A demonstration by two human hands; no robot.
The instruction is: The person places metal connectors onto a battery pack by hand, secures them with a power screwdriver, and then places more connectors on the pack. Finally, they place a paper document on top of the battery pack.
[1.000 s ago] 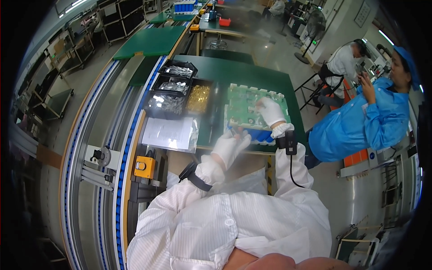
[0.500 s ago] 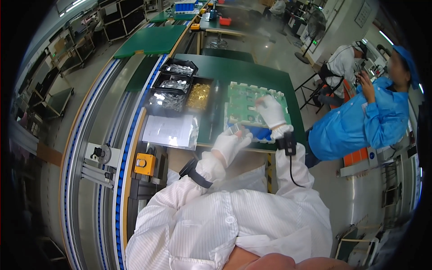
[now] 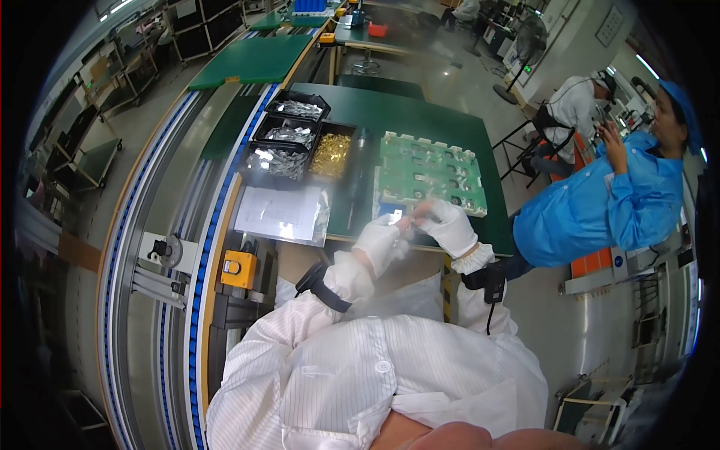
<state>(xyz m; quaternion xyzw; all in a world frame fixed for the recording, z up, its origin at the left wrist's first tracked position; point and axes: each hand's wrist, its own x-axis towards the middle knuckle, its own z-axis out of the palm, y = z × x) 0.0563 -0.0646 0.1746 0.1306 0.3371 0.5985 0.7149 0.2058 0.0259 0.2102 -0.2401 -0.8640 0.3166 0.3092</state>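
My left hand [image 3: 376, 244], in a white glove with bare fingertips, is closed around small silvery metal pieces [image 3: 395, 215]. Close beside it, my right hand [image 3: 450, 228], gloved the same way, has its fingers pinched together near the left fingertips. What those fingers hold, if anything, is too small to make out. Just beyond both hands lies a green board [image 3: 427, 166] with white notched edges and several dark and shiny spots. A blue part [image 3: 390, 208] shows at its near edge, partly hidden by my hands.
Left of the board stand black bins [image 3: 279, 162] of silver metal pieces and a bin of gold-coloured pieces [image 3: 331, 155]. A sleeved paper sheet [image 3: 282, 214] lies nearer. A conveyor [image 3: 187, 255] runs along the left. A person in blue [image 3: 600, 199] stands right of the green table [image 3: 491, 202].
My right hand has drawn back from over the board toward me and now meets my left fingertips. My left hand has stayed nearly in place.
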